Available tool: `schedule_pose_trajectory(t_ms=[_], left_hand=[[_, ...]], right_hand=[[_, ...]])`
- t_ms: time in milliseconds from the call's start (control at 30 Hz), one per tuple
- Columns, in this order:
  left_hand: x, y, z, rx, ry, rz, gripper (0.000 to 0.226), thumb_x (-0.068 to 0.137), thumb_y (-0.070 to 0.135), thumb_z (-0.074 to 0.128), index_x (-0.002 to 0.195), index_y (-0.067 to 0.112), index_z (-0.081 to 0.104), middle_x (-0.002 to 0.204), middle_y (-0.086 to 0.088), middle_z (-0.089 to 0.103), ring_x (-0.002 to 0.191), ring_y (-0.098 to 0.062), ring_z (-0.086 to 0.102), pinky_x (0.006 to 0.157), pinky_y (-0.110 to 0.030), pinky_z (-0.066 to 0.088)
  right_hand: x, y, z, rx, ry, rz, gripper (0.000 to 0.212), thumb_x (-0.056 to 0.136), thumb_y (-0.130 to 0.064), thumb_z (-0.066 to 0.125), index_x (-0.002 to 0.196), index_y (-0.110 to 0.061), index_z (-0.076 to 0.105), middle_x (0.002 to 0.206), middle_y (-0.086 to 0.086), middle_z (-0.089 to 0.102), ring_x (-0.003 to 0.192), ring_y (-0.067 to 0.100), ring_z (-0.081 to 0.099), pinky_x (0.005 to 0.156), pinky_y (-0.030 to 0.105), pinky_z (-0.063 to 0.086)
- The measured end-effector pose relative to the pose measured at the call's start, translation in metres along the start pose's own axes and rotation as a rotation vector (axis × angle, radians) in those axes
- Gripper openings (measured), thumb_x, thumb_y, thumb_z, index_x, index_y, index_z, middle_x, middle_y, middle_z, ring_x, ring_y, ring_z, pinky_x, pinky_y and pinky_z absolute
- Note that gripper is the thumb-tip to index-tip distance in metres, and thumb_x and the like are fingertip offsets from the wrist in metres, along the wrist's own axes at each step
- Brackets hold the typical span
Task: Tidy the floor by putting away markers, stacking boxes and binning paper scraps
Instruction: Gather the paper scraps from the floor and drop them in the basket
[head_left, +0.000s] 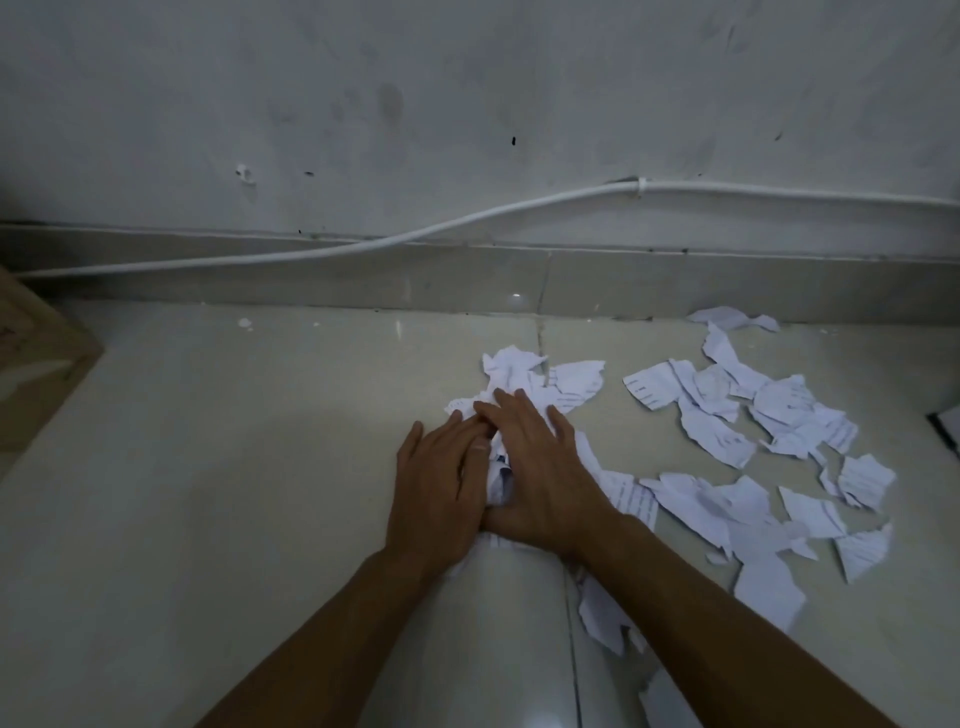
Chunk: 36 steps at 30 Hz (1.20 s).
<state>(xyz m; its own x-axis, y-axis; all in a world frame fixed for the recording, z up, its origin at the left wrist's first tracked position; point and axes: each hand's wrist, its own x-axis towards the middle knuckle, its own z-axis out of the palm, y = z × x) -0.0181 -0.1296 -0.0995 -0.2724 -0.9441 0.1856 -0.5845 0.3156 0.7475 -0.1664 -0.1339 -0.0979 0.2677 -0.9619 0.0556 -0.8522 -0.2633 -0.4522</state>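
left hand (441, 483) and right hand (543, 467) rest on the floor (234, 467), fingers (514, 415) straight, gripping nothing, pressing a heap of scraps (519, 371) under and just beyond the fingertips; loose scraps (717, 431) lie to their right.

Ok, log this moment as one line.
phase: scrap gathering | left hand: flat against scrap pile | right hand: flat on pile | loose scraps: floor, right side

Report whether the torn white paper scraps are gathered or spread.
Mostly spread: torn white paper scraps lie scattered over the pale tiled floor; left hand and right hand cover some.
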Motion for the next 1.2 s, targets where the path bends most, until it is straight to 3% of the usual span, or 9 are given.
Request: schedule_pose_trajectory(t_ms=[133,267,367,500,600,767,867,1000,1200], left_hand=[[0.001,-0.003,0.004,-0.137,-0.025,-0.238,0.033,0.098,0.005,0.053,0.128,-0.01,0.053,0.131,-0.023,0.058,0.122,-0.035,0.054,0.112,-0.042,0.032],[0.005,0.004,0.003,-0.092,0.192,-0.255,0.023,0.097,0.032,0.034,0.087,0.017,0.049,0.077,0.005,0.054,0.072,-0.01,0.053,0.07,-0.017,0.036],[0.004,0.01,0.004,-0.159,0.229,-0.259,0.021,0.101,0.033,0.034,0.098,0.022,0.051,0.087,0.009,0.058,0.081,-0.001,0.056,0.076,-0.01,0.038],[-0.003,0.016,0.002,-0.237,0.176,-0.25,0.047,0.099,0.037,0.025,0.108,0.012,0.064,0.103,-0.001,0.067,0.096,-0.015,0.061,0.093,-0.03,0.045],[-0.006,0.023,-0.001,-0.331,0.137,-0.353,0.057,0.102,0.047,0.025,0.118,0.01,0.065,0.114,-0.007,0.069,0.107,-0.019,0.062,0.102,-0.034,0.044],[-0.003,0.038,-0.015,-0.408,0.159,-0.464,0.049,0.103,0.038,0.033,0.125,0.009,0.064,0.124,-0.01,0.067,0.115,-0.021,0.061,0.104,-0.032,0.045],[0.003,0.05,-0.028,-0.501,0.197,-0.48,0.048,0.102,0.044,0.035,0.111,0.014,0.071,0.108,-0.003,0.073,0.102,-0.014,0.066,0.086,-0.02,0.048],[0.008,0.068,-0.06,-0.475,0.199,-0.439,0.049,0.102,0.046,0.034,0.121,0.015,0.068,0.117,-0.006,0.071,0.108,-0.017,0.065,0.102,-0.035,0.048],[0.008,0.088,-0.127,-0.448,0.306,-0.402,0.047,0.101,0.046,0.037,0.113,0.016,0.071,0.109,-0.007,0.072,0.102,-0.02,0.065,0.09,-0.032,0.049]], right_hand=[[0.0,-0.008,0.003,0.095,0.04,0.016,0.062,0.081,-0.038,0.076,0.13,-0.005,0.058,0.134,0.018,0.059,0.127,0.036,0.052,0.114,0.051,0.031],[-0.006,-0.023,0.011,-0.079,0.234,0.018,0.042,0.074,-0.034,0.071,0.106,-0.006,0.069,0.103,0.017,0.072,0.092,0.038,0.07,0.085,0.055,0.053],[-0.005,-0.026,0.014,-0.067,0.286,-0.006,0.031,0.068,-0.02,0.077,0.093,-0.003,0.07,0.088,0.016,0.074,0.076,0.034,0.072,0.07,0.043,0.059],[-0.004,-0.031,0.015,0.136,0.088,0.238,0.04,0.103,-0.032,0.04,0.127,-0.006,0.059,0.129,0.024,0.059,0.117,0.038,0.057,0.094,0.021,0.042],[-0.009,-0.039,0.02,0.262,-0.131,0.361,0.095,0.081,-0.059,-0.003,0.144,0.0,0.037,0.156,0.019,0.033,0.142,0.026,0.034,0.099,-0.001,0.018],[-0.007,-0.04,-0.008,0.328,-0.034,0.295,0.043,0.099,-0.008,0.054,0.138,0.007,0.042,0.146,0.022,0.045,0.136,0.03,0.043,0.083,-0.012,0.011],[-0.004,-0.053,-0.037,0.299,0.107,0.145,0.03,0.095,-0.004,0.062,0.122,0.008,0.06,0.125,0.026,0.062,0.116,0.033,0.059,0.092,0.002,0.027],[-0.005,-0.087,-0.073,0.196,0.271,0.003,0.01,0.088,-0.008,0.069,0.092,0.001,0.069,0.09,0.017,0.072,0.084,0.027,0.066,0.081,0.024,0.045],[0.007,-0.147,-0.11,0.191,0.353,-0.083,0.003,0.081,-0.003,0.071,0.081,-0.004,0.068,0.081,0.011,0.072,0.073,0.008,0.052,0.079,-0.006,0.024]])
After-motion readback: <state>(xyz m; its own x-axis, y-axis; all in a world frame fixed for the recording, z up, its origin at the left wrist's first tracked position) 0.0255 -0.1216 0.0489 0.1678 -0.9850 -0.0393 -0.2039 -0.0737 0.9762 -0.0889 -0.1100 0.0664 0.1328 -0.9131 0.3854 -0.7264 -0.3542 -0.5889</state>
